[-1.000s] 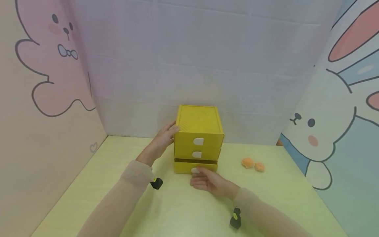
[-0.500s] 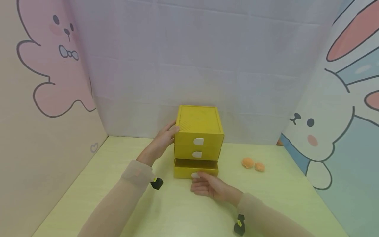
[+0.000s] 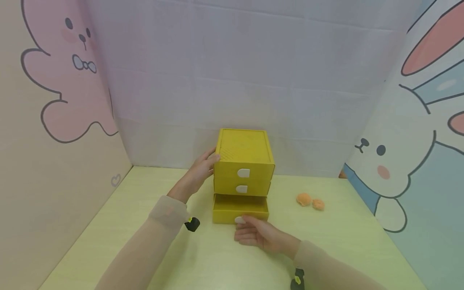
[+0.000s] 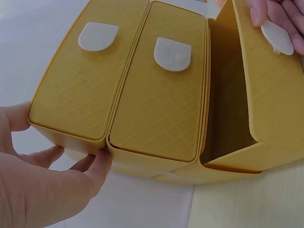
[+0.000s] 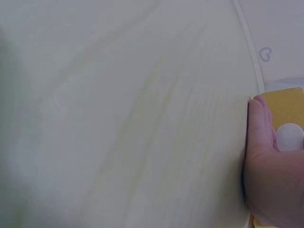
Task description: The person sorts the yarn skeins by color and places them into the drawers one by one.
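R hand (image 3: 261,235) pinching tab (image 3: 239,220), btm drawer (image 3: 222,217); drawer's rear hidden.
L hand (image 3: 198,171) splayed on unit (image 3: 243,144) nr worktop (image 3: 344,225) back edge; toon walls (image 3: 395,133).

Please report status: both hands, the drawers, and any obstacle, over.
Left hand against yellow cabinet. Right hand pinching white handle, bottom drawer open, upper two drawers closed. Two orange pieces aside, out of the way.

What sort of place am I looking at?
Perhaps a small screened-off tabletop booth: a yellow drawer unit stands on a pale table, a creased white sheet hangs behind it, and a large cartoon rabbit decorates the right-hand wall.
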Demonstrator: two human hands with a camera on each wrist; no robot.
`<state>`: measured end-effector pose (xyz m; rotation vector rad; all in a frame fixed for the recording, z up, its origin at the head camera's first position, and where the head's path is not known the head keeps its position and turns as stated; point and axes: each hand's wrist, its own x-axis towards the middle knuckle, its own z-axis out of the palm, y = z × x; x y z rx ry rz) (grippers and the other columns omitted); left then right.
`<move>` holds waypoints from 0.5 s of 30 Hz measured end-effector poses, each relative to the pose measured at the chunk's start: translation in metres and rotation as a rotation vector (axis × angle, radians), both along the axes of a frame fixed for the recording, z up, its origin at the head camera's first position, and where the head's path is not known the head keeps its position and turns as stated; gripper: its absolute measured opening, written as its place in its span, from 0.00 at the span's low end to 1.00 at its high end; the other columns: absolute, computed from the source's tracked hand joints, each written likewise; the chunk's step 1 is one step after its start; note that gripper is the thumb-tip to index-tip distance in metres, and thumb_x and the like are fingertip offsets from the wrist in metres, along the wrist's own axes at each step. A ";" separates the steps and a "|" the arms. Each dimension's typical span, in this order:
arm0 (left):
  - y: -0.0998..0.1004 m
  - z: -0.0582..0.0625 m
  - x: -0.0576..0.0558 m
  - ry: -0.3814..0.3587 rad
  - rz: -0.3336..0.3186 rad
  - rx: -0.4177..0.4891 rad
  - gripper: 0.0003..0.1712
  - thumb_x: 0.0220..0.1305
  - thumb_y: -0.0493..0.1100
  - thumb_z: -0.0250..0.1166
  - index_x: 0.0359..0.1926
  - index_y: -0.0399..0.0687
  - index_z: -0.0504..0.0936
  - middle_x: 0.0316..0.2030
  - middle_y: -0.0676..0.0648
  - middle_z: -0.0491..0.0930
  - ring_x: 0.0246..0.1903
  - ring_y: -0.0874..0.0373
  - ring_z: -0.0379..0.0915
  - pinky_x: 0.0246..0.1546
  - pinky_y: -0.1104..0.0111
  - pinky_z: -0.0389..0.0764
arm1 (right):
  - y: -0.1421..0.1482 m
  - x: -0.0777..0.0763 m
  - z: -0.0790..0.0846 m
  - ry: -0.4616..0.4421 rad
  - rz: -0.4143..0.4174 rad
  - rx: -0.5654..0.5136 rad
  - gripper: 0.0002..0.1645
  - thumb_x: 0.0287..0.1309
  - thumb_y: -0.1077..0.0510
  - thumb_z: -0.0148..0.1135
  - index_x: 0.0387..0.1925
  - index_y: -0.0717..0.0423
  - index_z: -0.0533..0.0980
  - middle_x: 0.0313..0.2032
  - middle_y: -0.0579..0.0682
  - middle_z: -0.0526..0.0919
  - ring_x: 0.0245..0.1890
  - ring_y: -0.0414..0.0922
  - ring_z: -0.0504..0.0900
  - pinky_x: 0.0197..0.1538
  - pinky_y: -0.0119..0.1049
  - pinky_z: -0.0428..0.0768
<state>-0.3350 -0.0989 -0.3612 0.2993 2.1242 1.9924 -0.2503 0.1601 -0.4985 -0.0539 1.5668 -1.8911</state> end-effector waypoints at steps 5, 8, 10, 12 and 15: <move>0.000 -0.001 -0.001 -0.003 0.003 -0.009 0.37 0.85 0.56 0.51 0.86 0.63 0.50 0.84 0.52 0.51 0.81 0.44 0.52 0.82 0.46 0.54 | 0.001 0.005 0.002 -0.016 0.005 0.006 0.41 0.80 0.42 0.54 0.68 0.79 0.68 0.55 0.67 0.86 0.53 0.53 0.89 0.62 0.47 0.85; 0.000 -0.001 -0.002 -0.006 0.008 -0.014 0.37 0.84 0.57 0.51 0.86 0.63 0.50 0.84 0.52 0.51 0.81 0.44 0.52 0.82 0.46 0.54 | 0.003 0.007 0.002 -0.017 0.003 0.009 0.42 0.80 0.41 0.54 0.68 0.79 0.68 0.56 0.69 0.85 0.54 0.54 0.89 0.63 0.48 0.85; 0.000 -0.001 -0.002 -0.005 0.008 -0.018 0.38 0.84 0.57 0.51 0.86 0.62 0.50 0.84 0.52 0.51 0.81 0.43 0.52 0.82 0.46 0.54 | 0.003 0.007 0.002 -0.016 0.003 0.010 0.42 0.80 0.41 0.54 0.68 0.79 0.68 0.57 0.70 0.84 0.55 0.55 0.88 0.63 0.48 0.85; 0.000 -0.002 -0.003 -0.005 0.011 -0.021 0.38 0.84 0.57 0.51 0.86 0.62 0.50 0.84 0.52 0.51 0.81 0.43 0.53 0.82 0.46 0.55 | 0.003 0.007 0.002 -0.016 0.002 0.009 0.42 0.81 0.41 0.54 0.68 0.79 0.68 0.57 0.71 0.84 0.56 0.56 0.88 0.63 0.49 0.85; 0.000 -0.002 -0.003 -0.008 0.016 -0.025 0.38 0.84 0.57 0.51 0.86 0.63 0.50 0.84 0.52 0.51 0.81 0.43 0.53 0.82 0.46 0.55 | 0.003 0.008 0.003 -0.013 -0.001 0.005 0.41 0.81 0.42 0.54 0.67 0.79 0.69 0.57 0.70 0.84 0.55 0.56 0.88 0.63 0.49 0.85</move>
